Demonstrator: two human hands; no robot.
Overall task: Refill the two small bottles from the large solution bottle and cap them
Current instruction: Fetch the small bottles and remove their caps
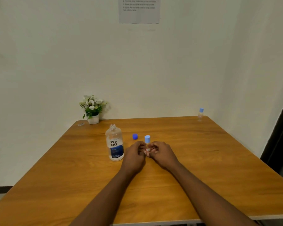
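Holds the small bottle [147,148] upright, low in the centre of the frame, between left hand [134,154] and right hand [161,152], fingers [152,150] curled round its body, light blue cap [147,139] poking out above. Cannot tell whether screwed tight or merely set on.

Risks, by judgement: may clip the large solution bottle [114,142], upright and uncapped just left of the left hand, with a wrist or forearm, and spill solution across the desk [203,160]. May nudge the dark blue cap [135,136], loose on the desk just beyond the hands, and send it rolling. May squeeze the probably thin-walled small bottle too hard while twisting and push liquid out at the neck.

Counts: one large solution bottle; two small bottles, counting the second small bottle [201,114], capped, at the far corner in the right of the frame, well apart; two light blue caps; one dark blue cap; two hands; one potted plant [92,111] by the wall, left of centre; one printed sheet [139,10] at the top of the frame.
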